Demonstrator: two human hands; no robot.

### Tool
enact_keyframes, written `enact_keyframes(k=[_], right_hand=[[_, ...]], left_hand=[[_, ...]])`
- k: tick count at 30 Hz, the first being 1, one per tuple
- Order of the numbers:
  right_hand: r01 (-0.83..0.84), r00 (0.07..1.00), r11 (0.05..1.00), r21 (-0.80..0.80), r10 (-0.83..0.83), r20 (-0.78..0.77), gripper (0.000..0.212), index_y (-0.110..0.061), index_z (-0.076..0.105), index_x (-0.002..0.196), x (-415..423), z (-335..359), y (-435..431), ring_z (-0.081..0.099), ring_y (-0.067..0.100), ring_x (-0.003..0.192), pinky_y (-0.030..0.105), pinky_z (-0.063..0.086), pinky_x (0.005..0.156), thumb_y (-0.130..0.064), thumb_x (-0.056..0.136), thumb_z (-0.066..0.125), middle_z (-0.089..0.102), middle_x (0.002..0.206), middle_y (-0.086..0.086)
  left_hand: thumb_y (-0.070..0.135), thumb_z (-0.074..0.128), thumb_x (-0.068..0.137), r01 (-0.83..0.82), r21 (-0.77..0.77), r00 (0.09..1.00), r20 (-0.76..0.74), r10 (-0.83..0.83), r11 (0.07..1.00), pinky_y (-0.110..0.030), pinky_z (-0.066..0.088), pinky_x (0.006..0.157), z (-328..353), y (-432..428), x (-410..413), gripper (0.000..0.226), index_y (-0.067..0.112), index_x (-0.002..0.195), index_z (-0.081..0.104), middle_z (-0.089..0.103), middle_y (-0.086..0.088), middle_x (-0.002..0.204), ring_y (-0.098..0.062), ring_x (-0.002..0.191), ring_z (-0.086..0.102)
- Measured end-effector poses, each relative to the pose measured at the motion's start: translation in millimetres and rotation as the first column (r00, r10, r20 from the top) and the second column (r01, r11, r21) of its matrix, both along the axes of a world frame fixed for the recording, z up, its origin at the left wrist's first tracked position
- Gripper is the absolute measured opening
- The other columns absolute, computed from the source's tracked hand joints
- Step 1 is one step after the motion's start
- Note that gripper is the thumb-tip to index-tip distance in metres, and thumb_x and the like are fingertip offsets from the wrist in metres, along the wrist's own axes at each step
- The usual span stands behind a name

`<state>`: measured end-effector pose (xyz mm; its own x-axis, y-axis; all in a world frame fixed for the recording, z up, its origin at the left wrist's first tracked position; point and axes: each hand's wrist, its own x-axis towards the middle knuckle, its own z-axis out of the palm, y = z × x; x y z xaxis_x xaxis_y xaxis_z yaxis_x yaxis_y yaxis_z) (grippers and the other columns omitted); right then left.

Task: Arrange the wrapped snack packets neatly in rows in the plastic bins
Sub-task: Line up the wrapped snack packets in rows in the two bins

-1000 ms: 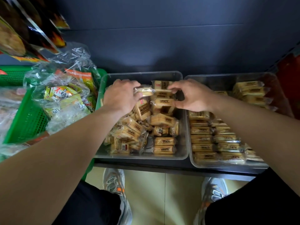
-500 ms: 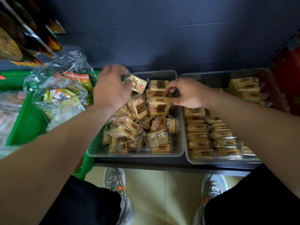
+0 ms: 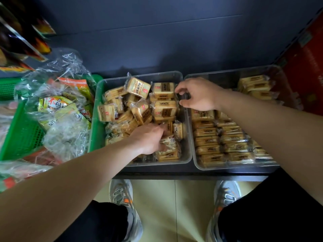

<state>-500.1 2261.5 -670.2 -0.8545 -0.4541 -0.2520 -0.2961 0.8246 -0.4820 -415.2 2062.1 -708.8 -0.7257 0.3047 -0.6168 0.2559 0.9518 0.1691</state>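
While the right hand (image 3: 198, 96) pinches stacked packets (image 3: 163, 96), the left hand (image 3: 148, 138) grips a loose packet (image 3: 169, 142).

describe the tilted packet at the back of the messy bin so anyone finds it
Of the two clear bins, take the left bin, the jumbled one. At its far wall, left of the neat stack, one packet perches askew on the others, broad face up.

Left hand (image 3: 148, 138) fingertips lie hidden among packets (image 3: 167, 142), perhaps gripping one.
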Motion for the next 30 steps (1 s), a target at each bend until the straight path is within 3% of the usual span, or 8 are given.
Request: enact_keyframes(k=[4, 7, 10, 13, 20, 23, 26, 30], right_hand=[[0.0, 1.0, 1.0, 0.0, 0.0, 0.018, 0.041, -0.026, 0.062, 0.133, 0, -1, -3, 0.057, 0.014, 0.115, 0.03, 0.044, 0.094, -0.028, 0.093, 0.07, 0.063, 0.128, -0.006], [-0.011, 0.998, 1.0, -0.017, 0.012, 0.056, 0.04, -0.027, 0.062, 0.132, 2, -3, -6, 0.057, 0.011, 0.113, 0.031, 0.044, 0.096, -0.028, 0.093, 0.071, 0.063, 0.128, -0.007], [-0.047, 0.998, 0.999, 0.012, 0.047, 0.03, 0.042, -0.024, 0.062, 0.133, 4, -4, -11, 0.057, 0.013, 0.114, 0.033, 0.046, 0.099, -0.029, 0.093, 0.071, 0.065, 0.127, -0.004], [-0.069, 0.998, 0.996, 0.048, 0.069, 0.0, 0.039, -0.023, 0.063, 0.132, 7, -3, -15, 0.056, 0.015, 0.114, 0.03, 0.041, 0.094, -0.032, 0.094, 0.068, 0.065, 0.124, -0.004], [-0.056, 0.998, 0.996, 0.073, 0.056, -0.001, 0.042, -0.027, 0.06, 0.135, 12, -4, -17, 0.047, 0.018, 0.127, 0.035, 0.039, 0.102, -0.034, 0.095, 0.067, 0.061, 0.133, -0.005], [-0.046, 0.999, 0.994, 0.097, 0.046, 0.004, 0.043, -0.028, 0.058, 0.137, 14, -2, -17, 0.042, 0.019, 0.131, 0.039, 0.037, 0.105, -0.034, 0.096, 0.065, 0.059, 0.136, -0.006], [-0.044, 0.999, 0.993, 0.111, 0.045, -0.008, 0.044, -0.028, 0.057, 0.139, 18, -1, -18, 0.04, 0.018, 0.134, 0.036, 0.033, 0.094, -0.034, 0.096, 0.065, 0.057, 0.137, -0.008], [-0.06, 0.998, 0.99, 0.127, 0.063, -0.014, 0.044, -0.029, 0.058, 0.137, 20, -1, -19, 0.041, 0.018, 0.131, 0.041, 0.037, 0.106, -0.036, 0.095, 0.067, 0.058, 0.136, -0.008]], left_hand=[[0.038, 0.077, 0.086, -0.086, 0.096, 0.994, 0.079, 0.079, 0.992, -0.028, 0.054, 0.084, 15, -11, -8, 0.045, 0.023, 0.124, 0.06, 0.062, 0.009, 0.108, -0.011, 0.091, 0.062], [0.036, 0.077, 0.085, -0.242, 0.253, 0.967, -0.019, 0.255, 0.937, -0.02, 0.047, 0.071, 52, -34, -27, 0.039, 0.029, 0.116, 0.055, 0.059, 0.014, 0.1, -0.004, 0.086, 0.06], [0.032, 0.078, 0.086, -0.451, 0.399, 0.844, -0.101, 0.527, 0.798, -0.021, 0.043, 0.065, 75, -73, -42, 0.043, 0.031, 0.118, 0.049, 0.057, 0.012, 0.106, -0.005, 0.083, 0.059], [0.037, 0.074, 0.088, -0.541, 0.393, 0.765, -0.139, 0.629, 0.744, -0.027, 0.049, 0.07, 67, -95, -47, 0.043, 0.025, 0.122, 0.051, 0.06, 0.005, 0.115, -0.01, 0.086, 0.063], [0.031, 0.071, 0.093, -0.366, 0.154, 0.724, -0.572, 0.385, 0.918, -0.043, 0.056, 0.09, 63, -75, -46, 0.026, 0.027, 0.117, 0.063, 0.056, -0.003, 0.122, -0.027, 0.113, 0.059], [0.029, 0.062, 0.099, -0.355, 0.212, 0.745, -0.525, 0.412, 0.911, -0.04, 0.056, 0.089, 57, -71, -47, 0.014, 0.024, 0.11, 0.068, 0.056, -0.005, 0.12, -0.028, 0.106, 0.063], [0.045, 0.068, 0.092, -0.326, 0.204, 0.838, -0.391, 0.382, 0.923, -0.04, 0.047, 0.104, 56, -68, -48, 0.042, 0.024, 0.129, 0.064, 0.054, -0.001, 0.127, -0.023, 0.115, 0.056], [0.029, 0.065, 0.097, -0.286, 0.229, 0.877, -0.329, 0.351, 0.93, -0.037, 0.042, 0.111, 50, -68, -47, 0.049, 0.025, 0.145, 0.052, 0.051, -0.002, 0.146, -0.021, 0.122, 0.058]])
